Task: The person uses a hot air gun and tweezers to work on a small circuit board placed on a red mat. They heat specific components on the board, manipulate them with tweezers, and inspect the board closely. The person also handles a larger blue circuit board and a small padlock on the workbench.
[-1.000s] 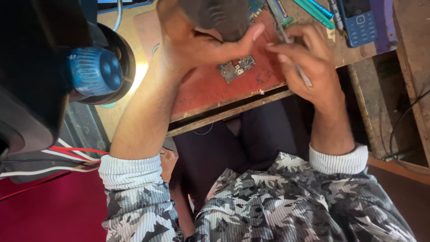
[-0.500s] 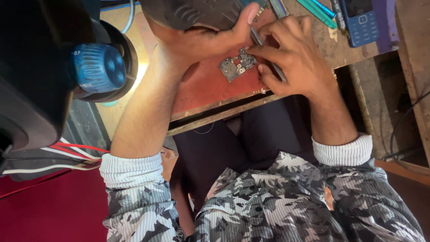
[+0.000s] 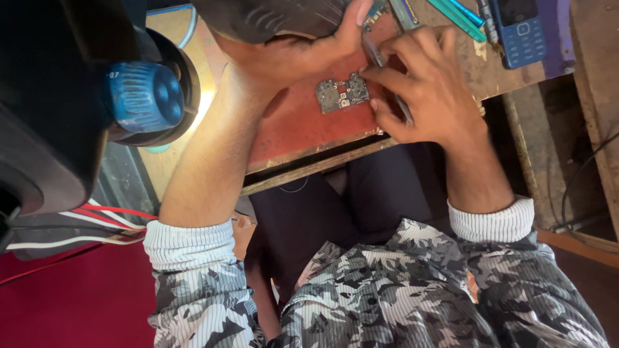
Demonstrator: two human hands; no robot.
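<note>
My right hand [image 3: 429,96] is curled, fingers closed around a thin grey tool [image 3: 376,53] gripped pen-style; its shaft runs under my fingers and comes out again below them near the mat edge. The tool's upper end points up past my fingertips, toward my left thumb. Whether the tip touches anything I cannot tell; my fingers hide it.

My left hand [image 3: 290,55] lies across the work area, thumb stretched out to the right, its tip just beside my right fingertips. The other left fingers are hidden under a dark rounded object [image 3: 271,16] at the top; I cannot tell how far they are closed or whether they grip it.

The small circuit board [image 3: 342,95] lies flat on the red mat [image 3: 293,129], just below my left thumb and immediately left of my right fingers, close to touching them.

Beyond my right knuckles: a blue keypad phone [image 3: 521,32] and teal-handled tools [image 3: 454,14] on the wooden bench [image 3: 503,67]. Left of my left forearm: a blue ribbed knob [image 3: 143,96] on a black device.
</note>
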